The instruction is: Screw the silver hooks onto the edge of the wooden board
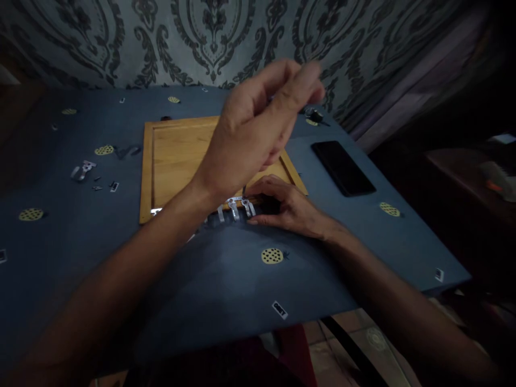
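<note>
1. Two hands, clock directions from panel centre. Left hand (268,115) above the panel, toward 1 o'clock: blurred, fingers curled; we can't tell if it's closed on anything.
2. Right hand (296,207) at 4 o'clock, thumb and fingers parted around the end of the metal fittings (234,208); thumb tip touches there, firmness of grip we can't tell.
3. One wooden panel (181,150) flat on the tabletop (226,279); left forearm and hand hide much of its middle and near edge.
4. Metal fittings along the near edge, 5 to 6 o'clock: we count three prongs, any more sit behind the arm. One metal bit (156,212) at the 8 o'clock corner, part hidden.
5. One thin shaft (244,191) stands by the fittings; upper end lost behind the left hand.
6. 9 o'clock: one loose metal piece (84,170), a few screws (97,188) too tiny to count, one greyish shape (133,151) we can't identify.
7. One phone (342,167), 3 o'clock. One dark object (314,114), 2 o'clock, unclear.
</note>
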Motion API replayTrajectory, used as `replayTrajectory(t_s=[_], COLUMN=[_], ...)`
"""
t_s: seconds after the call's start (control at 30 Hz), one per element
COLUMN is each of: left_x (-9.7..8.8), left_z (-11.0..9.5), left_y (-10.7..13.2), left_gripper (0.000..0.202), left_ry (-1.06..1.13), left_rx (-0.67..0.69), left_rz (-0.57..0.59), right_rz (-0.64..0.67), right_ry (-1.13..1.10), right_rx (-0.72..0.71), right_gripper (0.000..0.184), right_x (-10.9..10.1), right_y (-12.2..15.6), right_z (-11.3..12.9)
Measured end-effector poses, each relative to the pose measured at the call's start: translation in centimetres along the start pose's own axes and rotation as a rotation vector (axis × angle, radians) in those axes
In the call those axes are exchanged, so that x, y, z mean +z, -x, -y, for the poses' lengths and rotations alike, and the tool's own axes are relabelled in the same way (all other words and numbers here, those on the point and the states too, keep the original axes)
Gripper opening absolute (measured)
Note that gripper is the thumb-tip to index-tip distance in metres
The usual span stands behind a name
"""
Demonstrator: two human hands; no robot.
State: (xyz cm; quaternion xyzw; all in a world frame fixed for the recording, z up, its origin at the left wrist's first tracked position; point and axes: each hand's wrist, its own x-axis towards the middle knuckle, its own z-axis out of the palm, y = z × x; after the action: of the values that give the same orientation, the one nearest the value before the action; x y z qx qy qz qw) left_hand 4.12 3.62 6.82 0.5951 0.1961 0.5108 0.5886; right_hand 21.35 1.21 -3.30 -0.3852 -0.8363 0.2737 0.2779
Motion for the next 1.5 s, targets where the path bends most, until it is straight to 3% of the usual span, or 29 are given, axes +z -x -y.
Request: replayTrajectory(t_s=[0.17, 0.63, 1.03, 1.27, 1.5], left_x=[-0.5, 0.3, -0.3, -0.5, -0.3], left_z=[-1.0, 0.6, 2.4, 2.2, 1.9], left_y=[0.0, -0.1, -0.1, -0.2, -0.3], left_gripper=[0.034, 0.038, 0.035, 0.025, 0.024], left_ry=[-0.002, -0.046, 0.056, 0.066, -0.016], left_rx=[0.091, -0.035, 0.051, -0.002, -0.057], left_rz=[-0.015, -0.048, 0.043, 0.105, 0.052], right_rz=[0.003, -0.017, 0.002, -0.002, -0.040], right_ry=[-0.011, -0.004, 0.006, 0.008, 0.006], right_rx=[0.007, -0.018, -0.020, -0.018, -0.022], right_gripper=[0.045, 0.043, 0.041, 0.044, 0.048], right_x=[-0.1, 0.0, 0.0, 0.0, 0.3], right_y=[0.0, 0.1, 0.1, 0.1, 0.0], right_z=[0.1, 0.0, 0.0, 0.0, 0.0])
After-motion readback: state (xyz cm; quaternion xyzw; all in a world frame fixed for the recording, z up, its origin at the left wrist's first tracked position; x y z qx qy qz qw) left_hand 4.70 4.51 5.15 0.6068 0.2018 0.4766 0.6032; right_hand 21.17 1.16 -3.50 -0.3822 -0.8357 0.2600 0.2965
